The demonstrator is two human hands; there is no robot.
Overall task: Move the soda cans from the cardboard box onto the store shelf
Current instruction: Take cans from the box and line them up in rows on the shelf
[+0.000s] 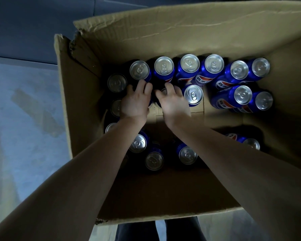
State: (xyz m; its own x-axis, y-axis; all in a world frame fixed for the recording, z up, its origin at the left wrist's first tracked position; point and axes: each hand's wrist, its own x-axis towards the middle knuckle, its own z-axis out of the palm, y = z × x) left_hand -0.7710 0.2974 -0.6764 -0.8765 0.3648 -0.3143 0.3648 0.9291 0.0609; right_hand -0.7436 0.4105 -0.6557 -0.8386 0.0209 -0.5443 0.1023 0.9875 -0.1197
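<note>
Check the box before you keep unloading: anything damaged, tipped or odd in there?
The cardboard box has a torn, ragged far-left corner flap. The soda cans all stand upright, none visibly dented or leaking, though they sit in loose clusters. Both hands, left hand and right hand, reach among them.

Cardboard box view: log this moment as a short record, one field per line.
container: cardboard box, open, flaps up, standing on the floor
contents: blue soda cans, upright, silver tops showing
layout: a row along the far wall, more at the left, right and near sides, bare cardboard in the middle
left hand: inside the box, fingers curled down over a can
right hand: inside the box, closing over a neighbouring can, mostly hidden
lifted yet: cannot tell
shelf: not in view
</note>
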